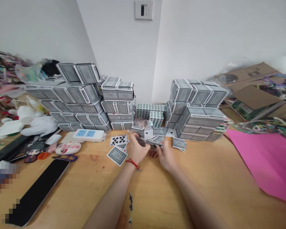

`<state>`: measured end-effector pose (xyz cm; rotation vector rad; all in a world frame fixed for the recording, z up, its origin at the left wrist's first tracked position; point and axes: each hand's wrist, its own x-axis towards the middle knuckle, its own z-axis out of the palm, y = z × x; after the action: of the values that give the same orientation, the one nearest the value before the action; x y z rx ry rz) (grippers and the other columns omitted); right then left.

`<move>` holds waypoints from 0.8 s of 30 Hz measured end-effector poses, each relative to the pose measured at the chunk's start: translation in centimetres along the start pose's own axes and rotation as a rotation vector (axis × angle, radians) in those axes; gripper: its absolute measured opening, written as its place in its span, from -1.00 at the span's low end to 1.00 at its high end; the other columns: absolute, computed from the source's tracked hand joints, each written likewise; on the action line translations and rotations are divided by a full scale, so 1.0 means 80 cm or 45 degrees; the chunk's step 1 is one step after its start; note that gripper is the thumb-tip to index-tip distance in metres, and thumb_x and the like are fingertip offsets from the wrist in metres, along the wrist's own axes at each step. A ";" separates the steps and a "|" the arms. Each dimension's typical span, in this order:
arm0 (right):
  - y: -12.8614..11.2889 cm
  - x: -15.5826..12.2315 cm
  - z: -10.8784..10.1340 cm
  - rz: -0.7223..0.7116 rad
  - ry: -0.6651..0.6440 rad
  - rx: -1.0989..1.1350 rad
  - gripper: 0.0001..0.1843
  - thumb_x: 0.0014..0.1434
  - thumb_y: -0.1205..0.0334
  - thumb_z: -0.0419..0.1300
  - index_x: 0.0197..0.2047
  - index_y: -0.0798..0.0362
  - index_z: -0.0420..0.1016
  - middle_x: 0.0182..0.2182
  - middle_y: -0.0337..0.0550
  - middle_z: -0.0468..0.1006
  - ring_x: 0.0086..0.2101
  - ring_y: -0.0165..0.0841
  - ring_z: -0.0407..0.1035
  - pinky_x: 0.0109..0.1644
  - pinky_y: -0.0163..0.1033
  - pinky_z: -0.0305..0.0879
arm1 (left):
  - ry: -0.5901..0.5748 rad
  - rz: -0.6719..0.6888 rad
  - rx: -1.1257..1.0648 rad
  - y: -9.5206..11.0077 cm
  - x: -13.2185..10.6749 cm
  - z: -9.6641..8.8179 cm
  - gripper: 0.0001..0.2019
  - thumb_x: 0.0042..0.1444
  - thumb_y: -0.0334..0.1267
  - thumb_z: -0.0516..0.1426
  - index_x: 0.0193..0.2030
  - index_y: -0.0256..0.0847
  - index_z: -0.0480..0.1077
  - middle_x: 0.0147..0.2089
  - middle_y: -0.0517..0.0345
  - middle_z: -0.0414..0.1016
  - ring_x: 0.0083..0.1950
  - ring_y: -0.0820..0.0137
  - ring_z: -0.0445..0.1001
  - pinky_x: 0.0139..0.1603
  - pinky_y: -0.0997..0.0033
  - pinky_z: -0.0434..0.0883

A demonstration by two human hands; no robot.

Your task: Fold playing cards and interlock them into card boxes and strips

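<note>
My left hand, with a red cord round its wrist, is closed on a small block of grey-backed playing cards. Its thumb reaches toward some fanned playing cards, which my right hand pinches at their right end. Crumpled clear wrap lies just behind the fingers. Left of my left hand are a face-up club card and a face-down card. A small pile of cards lies right of my right hand. My fingers partly hide the held cards.
Tall stacks of card-backed blocks stand at left, centre left and right. Green-and-white boxes sit between them. A power strip, a phone, pink paper and a cardboard box flank the work area.
</note>
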<state>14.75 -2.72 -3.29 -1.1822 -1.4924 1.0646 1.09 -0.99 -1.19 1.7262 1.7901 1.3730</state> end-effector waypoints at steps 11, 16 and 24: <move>-0.005 -0.003 -0.017 -0.131 0.169 -0.508 -0.77 0.14 0.16 -0.15 -0.50 -0.03 0.18 -0.73 -0.31 0.33 -0.69 -0.40 0.24 -0.56 -0.34 0.12 | -0.066 -0.096 -0.043 -0.007 0.005 -0.001 -0.58 -0.26 -0.36 0.14 -0.23 -0.15 0.06 -0.33 0.26 0.18 -0.37 0.48 0.28 -0.35 0.46 0.24; -0.002 0.002 -0.027 -0.127 0.129 -0.719 -0.75 0.12 0.15 -0.14 -0.52 -0.02 0.22 -0.71 -0.28 0.32 -0.66 -0.38 0.22 -0.55 -0.33 0.06 | -0.047 -0.058 -0.036 -0.008 0.006 -0.002 -0.59 -0.28 -0.37 0.14 -0.24 -0.15 0.07 -0.29 0.24 0.17 -0.33 0.47 0.28 -0.30 0.43 0.25; -0.002 0.006 -0.034 -0.126 0.041 -0.820 -0.73 0.12 0.17 -0.15 -0.55 0.00 0.20 -0.71 -0.27 0.28 -0.64 -0.39 0.19 -0.55 -0.35 -0.02 | -0.057 -0.038 0.041 -0.008 0.004 0.001 -0.57 -0.27 -0.37 0.13 -0.21 -0.15 0.06 -0.32 0.24 0.18 -0.34 0.44 0.30 -0.32 0.42 0.26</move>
<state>17.31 -2.07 -2.49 -1.5244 -1.9162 0.4954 0.67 -0.53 -1.59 1.7252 1.8158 1.2902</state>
